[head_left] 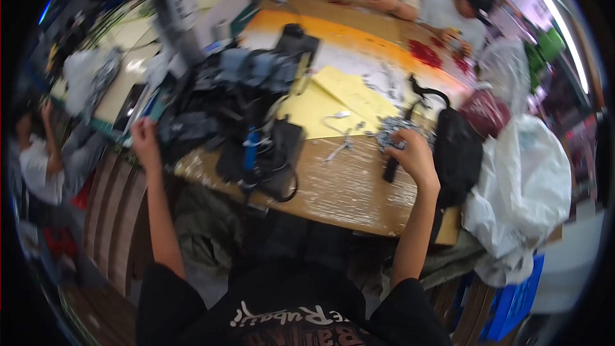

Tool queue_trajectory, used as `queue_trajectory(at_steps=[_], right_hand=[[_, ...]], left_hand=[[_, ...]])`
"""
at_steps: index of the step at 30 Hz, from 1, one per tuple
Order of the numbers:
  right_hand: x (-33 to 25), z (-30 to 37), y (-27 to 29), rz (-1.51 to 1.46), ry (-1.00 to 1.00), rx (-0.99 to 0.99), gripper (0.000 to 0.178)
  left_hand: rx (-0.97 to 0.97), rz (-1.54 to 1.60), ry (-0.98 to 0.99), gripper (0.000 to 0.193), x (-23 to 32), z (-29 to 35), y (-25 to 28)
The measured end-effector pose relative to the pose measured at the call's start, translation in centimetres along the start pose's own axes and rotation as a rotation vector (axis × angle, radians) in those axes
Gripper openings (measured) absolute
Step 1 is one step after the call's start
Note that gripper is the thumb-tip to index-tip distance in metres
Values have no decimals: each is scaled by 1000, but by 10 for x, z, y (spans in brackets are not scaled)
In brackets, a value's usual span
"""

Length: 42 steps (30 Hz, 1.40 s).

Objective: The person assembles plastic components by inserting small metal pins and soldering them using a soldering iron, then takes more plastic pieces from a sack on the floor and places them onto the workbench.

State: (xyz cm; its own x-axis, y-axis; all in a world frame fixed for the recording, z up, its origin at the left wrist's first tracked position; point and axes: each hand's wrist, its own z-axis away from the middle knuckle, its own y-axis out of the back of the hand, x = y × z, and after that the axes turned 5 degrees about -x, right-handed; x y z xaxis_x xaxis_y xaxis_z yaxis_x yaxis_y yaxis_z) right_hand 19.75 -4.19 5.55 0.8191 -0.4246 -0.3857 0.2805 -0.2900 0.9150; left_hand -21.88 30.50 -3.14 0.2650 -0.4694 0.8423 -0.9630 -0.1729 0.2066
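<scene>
My right hand point(415, 155) is at the right side of the table, over a pile of small grey metallic pieces point(387, 129). Its fingers are curled toward the thumb. A short black bar-shaped thing point(389, 170) shows just below the thumb; blur hides whether the hand grips it. My left hand point(145, 136) is raised at the table's left edge, fingertips pinched together. What lies between them, if anything, is too small to tell. Beside it dark folded fabric pieces point(187, 129) lie heaped. Yellow sheets point(333, 99) and white cable-like bits point(339, 141) lie between my hands.
A black bag point(456, 154) and a white plastic bag point(522, 186) stand at the right edge. Black straps and pouches with a blue piece point(251, 148) cover the table's left middle. Across the table point(333, 186) sit two people, near red pieces point(424, 54). Another person sits far left.
</scene>
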Motion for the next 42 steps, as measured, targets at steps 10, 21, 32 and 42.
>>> queue_trajectory(at_steps=[10, 21, 32, 42], right_hand=[[-8, -1, -29, -70, 34, 75, 16], [-6, 5, -34, -6, 21, 141, 8], [-5, 3, -37, 16, 190, 245, 8], [-4, 0, -40, -487, 110, 224, 12]], left_hand=[[-232, -10, 17, 28, 44, -29, 0], [-840, -489, 60, 58, 111, -76, -40], [-571, -261, -18, 64, 96, -91, -32], [-19, 137, -89, 50, 143, -49, 6]])
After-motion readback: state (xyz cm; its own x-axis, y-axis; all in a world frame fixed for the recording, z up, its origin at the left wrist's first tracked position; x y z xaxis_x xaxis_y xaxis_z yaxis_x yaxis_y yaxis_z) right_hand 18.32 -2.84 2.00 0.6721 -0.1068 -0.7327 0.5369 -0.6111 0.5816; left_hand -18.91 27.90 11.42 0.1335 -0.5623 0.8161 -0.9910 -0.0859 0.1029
